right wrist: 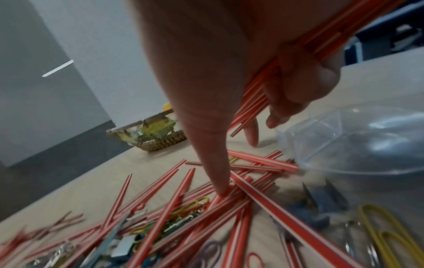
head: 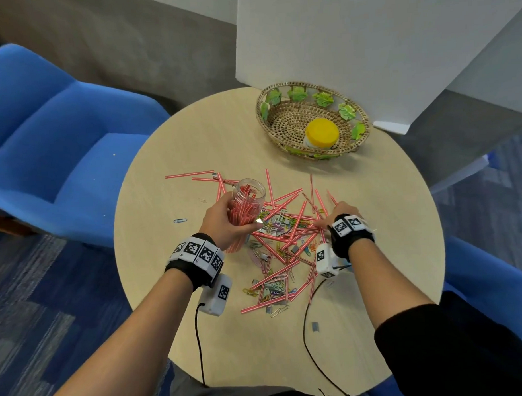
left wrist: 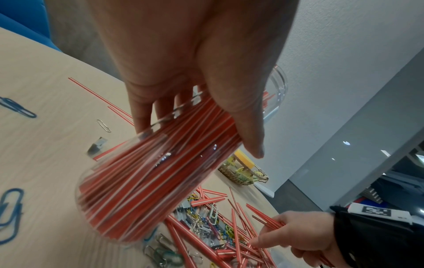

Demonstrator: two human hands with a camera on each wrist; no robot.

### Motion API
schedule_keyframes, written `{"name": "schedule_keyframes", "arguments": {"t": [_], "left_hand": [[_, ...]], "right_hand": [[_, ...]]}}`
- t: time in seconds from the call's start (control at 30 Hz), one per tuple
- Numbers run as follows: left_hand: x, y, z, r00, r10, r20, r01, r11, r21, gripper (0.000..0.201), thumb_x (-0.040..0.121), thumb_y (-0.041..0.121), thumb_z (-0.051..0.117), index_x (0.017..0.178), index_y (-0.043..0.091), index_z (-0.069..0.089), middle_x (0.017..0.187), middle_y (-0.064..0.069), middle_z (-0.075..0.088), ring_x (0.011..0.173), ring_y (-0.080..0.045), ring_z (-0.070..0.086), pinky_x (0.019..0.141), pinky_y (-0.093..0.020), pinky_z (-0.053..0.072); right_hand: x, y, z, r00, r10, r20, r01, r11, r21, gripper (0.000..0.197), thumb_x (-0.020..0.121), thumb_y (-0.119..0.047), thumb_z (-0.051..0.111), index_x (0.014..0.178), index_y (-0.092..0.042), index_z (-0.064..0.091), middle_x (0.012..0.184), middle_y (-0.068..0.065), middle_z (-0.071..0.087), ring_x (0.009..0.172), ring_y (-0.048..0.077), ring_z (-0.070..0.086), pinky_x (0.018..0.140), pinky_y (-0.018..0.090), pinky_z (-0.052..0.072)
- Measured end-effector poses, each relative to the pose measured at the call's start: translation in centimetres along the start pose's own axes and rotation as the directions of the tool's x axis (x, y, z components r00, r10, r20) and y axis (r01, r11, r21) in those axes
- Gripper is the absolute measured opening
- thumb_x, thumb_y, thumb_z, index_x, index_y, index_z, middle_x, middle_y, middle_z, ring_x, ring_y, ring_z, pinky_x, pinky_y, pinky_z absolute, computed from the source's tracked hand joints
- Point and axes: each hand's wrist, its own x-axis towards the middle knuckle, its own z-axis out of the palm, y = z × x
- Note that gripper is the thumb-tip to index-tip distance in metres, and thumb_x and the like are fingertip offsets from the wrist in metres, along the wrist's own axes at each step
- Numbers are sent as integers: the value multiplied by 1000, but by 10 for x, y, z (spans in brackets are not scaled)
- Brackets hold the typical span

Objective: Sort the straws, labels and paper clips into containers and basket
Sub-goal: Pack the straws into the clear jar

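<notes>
Far left, beside the round table (head: 181,334): a blue armchair (head: 59,139). On the left part of the tabletop, alone: one blue paper clip (head: 180,220). Just right of it, the left hand (head: 225,222), fingers and thumb curled round a clear jar (head: 248,207), tilted, mouth pointing away, packed with red-and-white straws; lifted or resting on the table, cannot tell. In the middle, from the jar to the right hand and down toward the near edge: a loose heap of straws (head: 288,241) crossed over one another, mixed with coloured paper clips (head: 274,286) and small grey clips. A few straws (head: 191,173) lying apart at the far left of the heap. Right of centre, the right hand (head: 340,218), palm down on the heap, outer fingers curled round a bundle of straws (right wrist: 259,94), thumb (right wrist: 213,163) stretched down, tip pressing on the straws beneath. Far right: a woven basket (head: 281,138) with green leaf trim, holding a yellow-lidded jar (head: 322,133), well apart from the heap.
</notes>
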Motion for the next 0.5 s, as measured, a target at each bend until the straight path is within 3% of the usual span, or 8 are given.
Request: {"name": "schedule_keyframes", "arguments": {"t": [0.03, 0.13, 0.23, 0.3, 0.4, 0.5], "left_hand": [[1, 0, 0, 1000, 1, 3, -1, 1000, -7, 82, 62, 43, 92, 131, 19, 55, 116, 2, 69, 107, -18, 65, 98, -44, 54], [3, -1, 1, 1000, -3, 4, 3, 1000, -16, 80, 61, 42, 92, 129, 19, 56, 115, 3, 69, 106, -17, 66, 98, -45, 54], [5, -1, 0, 1000, -3, 5, 3, 1000, -8, 83, 61, 44, 91, 131, 18, 55, 117, 2, 69, 107, -18, 65, 98, -42, 54], [7, -2, -2, 1000, -2, -3, 2, 1000, 0, 82, 61, 45, 91, 130, 20, 55, 115, 3, 69, 105, -16, 65, 96, -39, 54], [9, -3, -3, 1000, -6, -13, 6, 1000, 9, 79, 62, 43, 91, 130, 21, 55, 113, 5, 67, 102, -13, 64, 93, -33, 53], [9, -4, -3, 1000, -6, -4, 6, 1000, 12, 81, 62, 43, 91, 131, 20, 55, 114, 5, 67, 104, -14, 64, 92, -31, 52]], "right_hand": [[1, -3, 1, 1000, -16, -13, 14, 997, -74, 64, 73, -48, 82, 120, -10, 61, 111, 18, 63, 92, 34, 64, 75, 34, 51], [4, -10, 3, 999, -46, -18, 39, 958, -283, 60, 77, -48, 76, 119, -9, 60, 130, 23, 50, 99, 35, 63, 83, 38, 55], [6, -14, 4, 999, -48, -11, 42, 944, -326, 54, 80, -36, 75, 122, -6, 59, 138, 26, 44, 93, 35, 65, 78, 35, 54], [8, -22, 5, 998, -56, 16, 58, 930, -364, 44, 80, -33, 76, 113, -7, 62, 130, 21, 55, 90, 31, 65, 76, 34, 55], [11, -38, 1, 994, -86, 65, 105, 913, -395, 27, 79, -33, 78, 84, -12, 62, 96, 8, 69, 75, 27, 60, 66, 30, 49], [14, -49, 1, 990, -123, 67, 139, 901, -412, 21, 85, -27, 74, 81, -9, 63, 86, 8, 67, 71, 28, 58, 63, 29, 46]]}}
